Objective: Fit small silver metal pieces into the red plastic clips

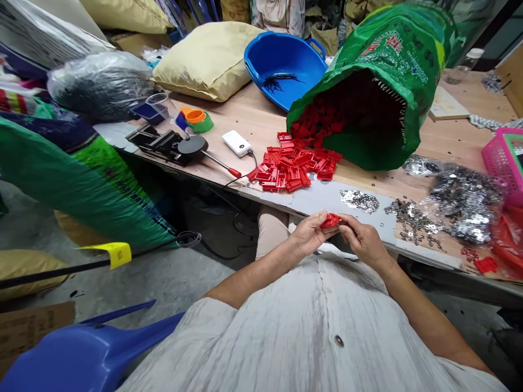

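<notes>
My left hand (309,235) is closed around a small red plastic part (330,220) in front of my chest, at the table's near edge. The fingertips of my right hand (364,239) pinch at the right end of the same part. Whether a smaller piece sits between those fingertips is hidden. Just beyond my hands lies a heap of similar red plastic parts (292,166), spilling from the mouth of a green woven sack (363,142). Flat silvery metal pieces (359,201) are spread ahead of my right hand, with darker small metal pieces (417,220) farther right.
Left of the heap are a white power bank (237,142) with a cable and a black hand press (169,146) with a red-tipped lever. A blue basin (281,65) stands behind. A plastic bag of metal pieces (466,198) and a pink basket (500,163) are at right.
</notes>
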`<action>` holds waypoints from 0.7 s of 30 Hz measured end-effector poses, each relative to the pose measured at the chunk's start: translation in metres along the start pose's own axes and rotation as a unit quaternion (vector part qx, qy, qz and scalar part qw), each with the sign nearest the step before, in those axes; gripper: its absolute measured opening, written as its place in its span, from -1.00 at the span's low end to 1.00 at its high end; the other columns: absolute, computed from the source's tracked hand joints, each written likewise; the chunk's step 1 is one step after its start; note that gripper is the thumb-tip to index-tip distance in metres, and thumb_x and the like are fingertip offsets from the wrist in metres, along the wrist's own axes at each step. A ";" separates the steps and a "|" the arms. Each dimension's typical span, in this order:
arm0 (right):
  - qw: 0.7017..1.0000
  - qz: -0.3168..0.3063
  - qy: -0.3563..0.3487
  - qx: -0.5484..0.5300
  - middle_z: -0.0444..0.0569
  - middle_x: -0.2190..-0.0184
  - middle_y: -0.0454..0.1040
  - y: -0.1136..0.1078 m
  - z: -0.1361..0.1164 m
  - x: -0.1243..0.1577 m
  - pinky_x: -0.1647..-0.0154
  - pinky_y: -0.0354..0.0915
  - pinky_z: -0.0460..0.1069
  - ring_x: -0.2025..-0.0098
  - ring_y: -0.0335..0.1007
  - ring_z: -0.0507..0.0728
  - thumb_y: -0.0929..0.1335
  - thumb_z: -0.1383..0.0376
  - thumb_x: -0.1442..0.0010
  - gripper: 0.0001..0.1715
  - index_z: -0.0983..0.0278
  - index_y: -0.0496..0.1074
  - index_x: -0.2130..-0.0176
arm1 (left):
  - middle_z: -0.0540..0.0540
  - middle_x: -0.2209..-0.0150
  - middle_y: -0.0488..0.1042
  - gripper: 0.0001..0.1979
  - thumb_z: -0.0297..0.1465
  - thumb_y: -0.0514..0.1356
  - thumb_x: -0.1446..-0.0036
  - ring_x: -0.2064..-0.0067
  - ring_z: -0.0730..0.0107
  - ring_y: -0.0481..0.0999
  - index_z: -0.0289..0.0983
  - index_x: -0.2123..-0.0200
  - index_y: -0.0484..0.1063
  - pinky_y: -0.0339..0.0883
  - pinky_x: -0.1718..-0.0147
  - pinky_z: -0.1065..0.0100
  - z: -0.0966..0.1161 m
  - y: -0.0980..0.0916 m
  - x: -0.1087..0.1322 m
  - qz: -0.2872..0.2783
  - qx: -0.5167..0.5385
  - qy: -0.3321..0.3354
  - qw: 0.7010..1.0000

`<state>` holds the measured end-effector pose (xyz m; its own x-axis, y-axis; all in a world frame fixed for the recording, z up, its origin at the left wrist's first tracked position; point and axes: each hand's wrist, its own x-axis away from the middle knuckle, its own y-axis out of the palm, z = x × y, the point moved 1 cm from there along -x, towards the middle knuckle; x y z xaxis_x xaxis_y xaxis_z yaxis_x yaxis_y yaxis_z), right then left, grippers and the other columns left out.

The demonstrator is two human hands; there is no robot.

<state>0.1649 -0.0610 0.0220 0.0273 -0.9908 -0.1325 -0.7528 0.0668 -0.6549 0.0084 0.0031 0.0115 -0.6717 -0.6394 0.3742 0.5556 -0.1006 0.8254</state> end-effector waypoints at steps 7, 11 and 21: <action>0.999 0.005 0.021 -0.034 -0.14 0.53 0.42 0.006 0.011 0.000 0.42 0.21 -0.05 0.49 0.33 0.07 0.16 0.08 -0.39 -0.58 0.19 0.48 0.03 | -0.14 0.30 0.58 -0.84 -0.38 0.30 -0.13 0.18 0.29 0.61 -0.35 0.37 0.41 0.32 -0.14 0.14 -0.008 -0.009 -0.002 -0.005 0.003 -0.007 1.000; 0.999 -0.019 0.047 -0.008 -0.17 0.57 0.39 0.002 0.019 -0.005 0.41 0.22 -0.04 0.51 0.33 0.06 0.14 0.07 -0.40 -0.55 0.16 0.45 -0.03 | -0.10 0.33 0.56 -0.75 -0.35 0.37 -0.05 0.19 0.26 0.61 -0.32 0.39 0.34 0.37 -0.06 0.08 -0.009 -0.023 -0.001 0.011 -0.044 -0.027 0.999; 0.969 0.037 0.003 0.243 0.08 -0.09 0.41 -0.008 0.033 -0.074 -0.01 0.35 0.13 -0.06 0.38 0.25 0.23 0.23 -0.33 -0.62 0.20 0.42 -0.08 | -0.09 0.21 0.46 -0.51 -0.33 0.44 0.08 0.25 0.33 0.57 -0.24 0.14 0.29 0.38 0.03 0.13 -0.021 -0.075 -0.003 0.165 -0.188 -0.059 0.966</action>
<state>0.1907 0.0154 0.0120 -0.0205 -0.9818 -0.1889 -0.3542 0.1839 -0.9169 -0.0213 -0.0035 -0.0607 -0.4661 -0.5944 0.6553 0.8731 -0.1893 0.4493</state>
